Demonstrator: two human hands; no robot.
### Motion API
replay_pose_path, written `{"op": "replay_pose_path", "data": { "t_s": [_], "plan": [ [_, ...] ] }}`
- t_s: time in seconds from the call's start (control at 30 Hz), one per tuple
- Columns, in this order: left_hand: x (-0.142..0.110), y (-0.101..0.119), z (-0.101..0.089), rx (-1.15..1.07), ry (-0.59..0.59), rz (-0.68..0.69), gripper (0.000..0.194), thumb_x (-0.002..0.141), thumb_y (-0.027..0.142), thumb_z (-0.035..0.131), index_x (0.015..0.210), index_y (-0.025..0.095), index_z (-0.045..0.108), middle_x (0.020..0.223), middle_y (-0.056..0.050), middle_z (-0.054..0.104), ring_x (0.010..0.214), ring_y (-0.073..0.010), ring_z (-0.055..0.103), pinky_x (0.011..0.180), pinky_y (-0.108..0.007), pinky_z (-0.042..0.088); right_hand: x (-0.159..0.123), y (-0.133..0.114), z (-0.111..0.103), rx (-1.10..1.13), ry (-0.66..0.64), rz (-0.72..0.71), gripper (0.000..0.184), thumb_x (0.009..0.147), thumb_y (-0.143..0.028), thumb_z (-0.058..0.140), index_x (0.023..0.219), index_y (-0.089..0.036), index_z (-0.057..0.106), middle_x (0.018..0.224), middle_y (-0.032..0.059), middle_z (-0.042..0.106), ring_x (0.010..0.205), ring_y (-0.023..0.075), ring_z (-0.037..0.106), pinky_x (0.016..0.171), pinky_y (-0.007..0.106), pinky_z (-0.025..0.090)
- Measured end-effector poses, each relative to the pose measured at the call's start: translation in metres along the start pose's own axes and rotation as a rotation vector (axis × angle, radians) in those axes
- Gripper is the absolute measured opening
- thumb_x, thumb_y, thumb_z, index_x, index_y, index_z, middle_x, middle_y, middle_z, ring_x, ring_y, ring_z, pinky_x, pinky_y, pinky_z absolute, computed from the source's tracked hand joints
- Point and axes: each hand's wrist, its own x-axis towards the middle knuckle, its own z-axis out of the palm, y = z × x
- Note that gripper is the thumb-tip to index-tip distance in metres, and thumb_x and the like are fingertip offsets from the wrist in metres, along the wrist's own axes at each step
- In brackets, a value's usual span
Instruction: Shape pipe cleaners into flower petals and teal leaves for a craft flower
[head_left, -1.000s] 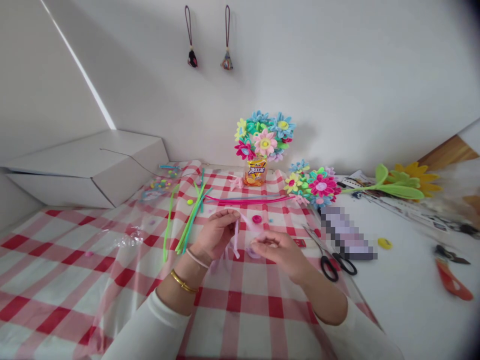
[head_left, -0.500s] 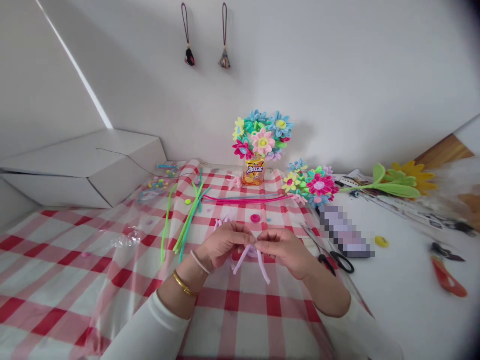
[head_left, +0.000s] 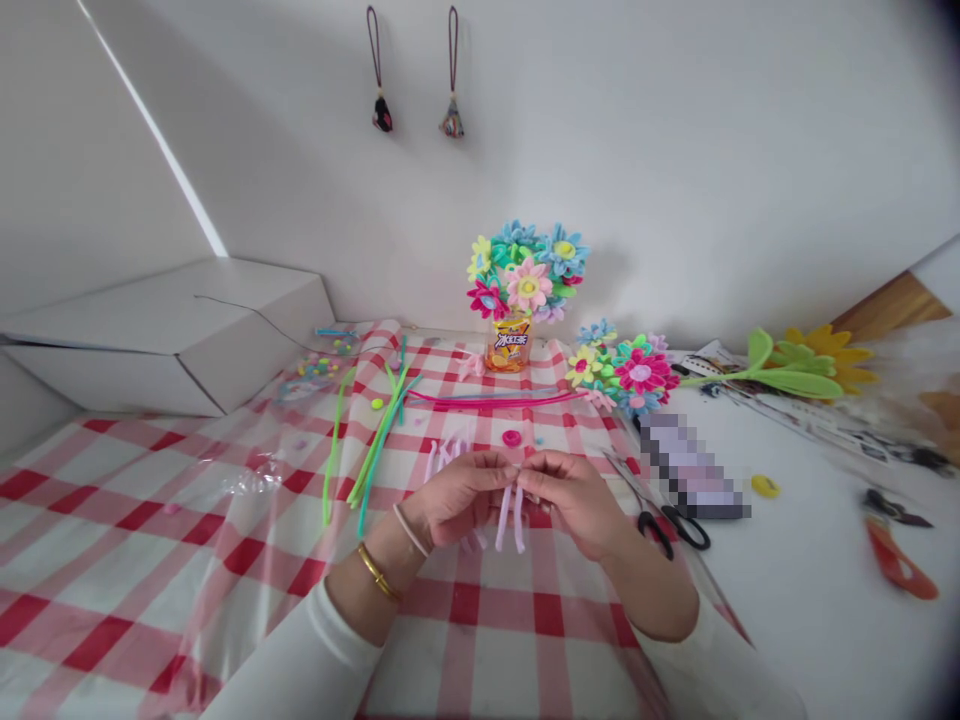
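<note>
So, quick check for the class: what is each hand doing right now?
Left hand: closed, fingertips pinching the lilac strips.
Right hand: closed, fingertips pinching the same strips, close beside the left fingertips.

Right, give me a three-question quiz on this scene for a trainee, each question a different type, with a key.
1. What hangs below the pinched fingertips of the left hand and right hand?
A) a thin black cord
B) pale lilac fuzzy strips
C) bright yellow petals

2. True or false: the orange-labelled container stands upright on the red-and-white checked cloth, below a bunch of multicoloured fuzzy flowers.

3. Fill in the blank: the black-handled metal scissors lie nearer the ____ hand.

Key: 1 B; 2 true; 3 right.
</note>
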Motion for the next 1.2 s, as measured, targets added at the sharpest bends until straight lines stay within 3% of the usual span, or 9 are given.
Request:
{"op": "replay_pose_path", "data": {
  "t_s": [0.17,0.33,0.6,1.2],
  "plan": [
    [0.0008,-0.0013,0.0018,-0.063,-0.080,-0.009,0.018,0.074,0.027,0.063,0.086,0.014,0.059,0.078,-0.007,0.064,0.067,-0.0208,0.065,0.060,-0.033,0.049,0.0012,-0.0026,-0.0017,-0.059,0.049,-0.065,0.009,0.071,-0.025,0.063,0.072,-0.017,0.064,0.069,-0.0005,0.061,0.064,0.0118,0.055,0.060,0.025,0.043],
    [0.0006,0.0007,0.0007,-0.033,-0.047,0.018,0.015,0.073,0.019,0.065,0.085,0.012,0.061,0.072,-0.006,0.065,0.058,-0.0155,0.063,0.060,-0.030,0.050,0.0024,-0.0029,-0.0021,-0.052,0.067,-0.089,0.010,0.072,-0.026,0.064,0.072,-0.017,0.064,0.066,-0.0014,0.061,0.064,0.0106,0.056,0.063,0.024,0.044],
    [-0.0004,0.0035,-0.0003,0.007,-0.050,0.025,0.013,0.074,0.017,0.062,0.084,0.008,0.064,0.066,-0.006,0.064,0.053,-0.0118,0.060,0.056,-0.025,0.048,0.0036,-0.0014,-0.0057,-0.085,0.039,-0.087,0.021,0.070,-0.030,0.067,0.089,-0.020,0.069,0.084,0.0033,0.069,0.078,0.0163,0.062,0.073,0.030,0.049],
    [0.0000,0.0025,-0.0027,0.018,-0.037,0.007,0.008,0.073,0.014,0.062,0.078,0.008,0.063,0.070,-0.006,0.063,0.054,-0.0120,0.060,0.058,-0.026,0.046,0.0032,-0.0015,-0.0053,-0.163,0.005,-0.154,0.013,0.073,-0.029,0.064,0.079,-0.018,0.066,0.074,0.0001,0.065,0.069,0.0131,0.059,0.066,0.026,0.048]
  ]
}}
